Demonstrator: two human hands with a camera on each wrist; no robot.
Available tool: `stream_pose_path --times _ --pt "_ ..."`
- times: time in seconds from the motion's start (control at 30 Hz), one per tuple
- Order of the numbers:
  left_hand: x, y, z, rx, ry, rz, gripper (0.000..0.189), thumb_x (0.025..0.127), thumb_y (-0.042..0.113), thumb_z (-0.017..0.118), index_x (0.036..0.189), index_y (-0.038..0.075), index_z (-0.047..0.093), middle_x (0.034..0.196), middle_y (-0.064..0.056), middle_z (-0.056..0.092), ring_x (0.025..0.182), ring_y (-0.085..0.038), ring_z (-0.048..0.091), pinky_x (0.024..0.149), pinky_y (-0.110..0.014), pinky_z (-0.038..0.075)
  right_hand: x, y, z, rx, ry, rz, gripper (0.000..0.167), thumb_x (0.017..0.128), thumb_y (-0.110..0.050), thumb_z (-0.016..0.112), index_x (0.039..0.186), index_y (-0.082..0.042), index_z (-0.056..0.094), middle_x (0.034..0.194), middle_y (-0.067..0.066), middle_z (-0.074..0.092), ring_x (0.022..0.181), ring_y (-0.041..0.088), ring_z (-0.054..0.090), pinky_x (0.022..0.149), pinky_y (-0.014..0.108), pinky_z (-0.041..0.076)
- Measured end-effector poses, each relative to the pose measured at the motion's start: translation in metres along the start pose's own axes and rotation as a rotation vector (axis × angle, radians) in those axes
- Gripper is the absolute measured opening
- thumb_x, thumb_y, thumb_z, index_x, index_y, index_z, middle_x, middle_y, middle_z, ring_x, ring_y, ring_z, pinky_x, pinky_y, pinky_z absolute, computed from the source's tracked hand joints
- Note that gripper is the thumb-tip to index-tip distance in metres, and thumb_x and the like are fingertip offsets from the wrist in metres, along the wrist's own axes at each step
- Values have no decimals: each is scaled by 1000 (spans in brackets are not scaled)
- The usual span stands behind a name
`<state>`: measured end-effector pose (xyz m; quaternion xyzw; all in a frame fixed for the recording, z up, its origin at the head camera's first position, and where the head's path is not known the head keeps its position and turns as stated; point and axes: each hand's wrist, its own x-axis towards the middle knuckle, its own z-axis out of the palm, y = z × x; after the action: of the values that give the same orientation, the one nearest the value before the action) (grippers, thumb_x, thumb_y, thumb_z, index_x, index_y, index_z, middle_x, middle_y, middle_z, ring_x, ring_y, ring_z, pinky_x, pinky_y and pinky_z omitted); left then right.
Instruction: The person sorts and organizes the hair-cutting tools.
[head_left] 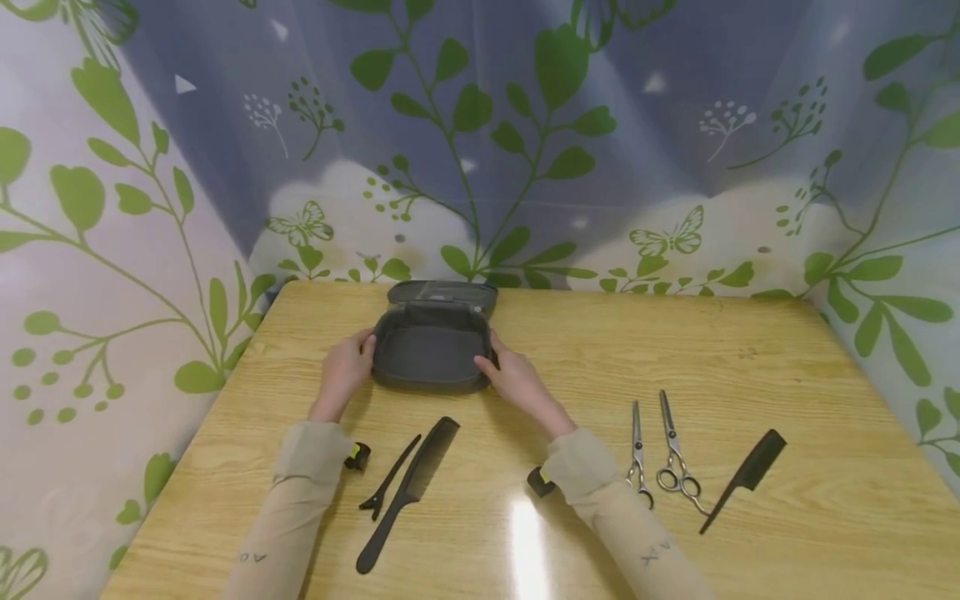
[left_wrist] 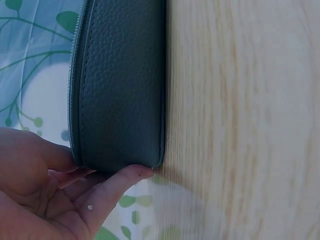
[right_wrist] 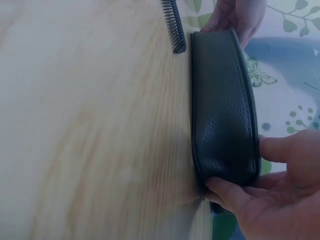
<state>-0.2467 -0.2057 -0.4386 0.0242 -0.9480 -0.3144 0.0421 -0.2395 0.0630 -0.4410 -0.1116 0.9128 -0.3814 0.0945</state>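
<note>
A dark grey zip case (head_left: 431,385) with a pebbled surface sits on the far part of the table, its lid (head_left: 442,292) folded back behind it. Inside, the case looks bare. My left hand (head_left: 347,372) grips its left end, thumb by the rim; close up in the left wrist view, the fingers (left_wrist: 117,187) bend around the corner. At the right end my right hand (head_left: 517,379) holds the case with the thumb over the rim and the fingers against the outer wall, as the right wrist view (right_wrist: 285,190) also shows.
Nearer me on the wooden table (head_left: 480,550) lie a black wide comb (head_left: 411,492) and a black hair clip (head_left: 392,475). To the right are two pairs of scissors, one (head_left: 637,446) beside the other (head_left: 672,450), and another black comb (head_left: 750,471). A leaf-patterned curtain (head_left: 525,192) hangs behind.
</note>
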Motion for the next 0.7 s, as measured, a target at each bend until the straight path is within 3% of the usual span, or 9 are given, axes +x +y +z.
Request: stream_pose_path --times 0.1,0.17,0.2,0.43,0.57,0.7 --pt "0 0 -1 -18 -26 -8 41 110 16 41 141 -6 55 133 -29 61 99 -39 61 87 -54 48 -2 2 -2 16 -12 9 67 108 -30 50 159 1 20 98 21 69 59 21 51 69 36 47" --pt "-1 0 -1 -25 -40 -14 41 110 17 41 142 -5 54 136 -28 59 104 -39 60 91 -56 48 -3 3 -3 16 -18 9 67 108 -31 50 159 1 20 77 13 60 54 16 45 63 33 43" --pt "-1 0 -2 -29 -47 -18 42 110 17 41 142 -6 53 137 -28 58 106 -40 60 92 -56 47 -3 4 -3 13 -18 8 67 108 -31 49 159 1 20 74 11 59 53 15 44 62 32 43" --pt "-1 1 -3 -54 -71 -34 43 110 18 40 144 -5 52 136 -29 58 108 -39 60 93 -54 48 -3 5 -4 -3 -13 -1 65 109 -29 48 159 2 20 93 19 66 57 17 44 70 36 46" --pt "-2 2 -3 -54 -79 -24 43 110 18 40 143 -6 52 138 -29 57 112 -40 59 95 -54 47 -4 6 -5 1 -17 -7 65 109 -27 48 158 4 20 95 23 66 54 16 40 65 34 43" --pt "-2 4 -2 -48 -84 -4 42 110 18 41 142 -7 53 128 -27 64 98 -37 62 84 -48 49 -6 7 -8 -8 -14 -3 63 109 -26 47 158 5 21 114 30 65 55 16 40 67 36 44"
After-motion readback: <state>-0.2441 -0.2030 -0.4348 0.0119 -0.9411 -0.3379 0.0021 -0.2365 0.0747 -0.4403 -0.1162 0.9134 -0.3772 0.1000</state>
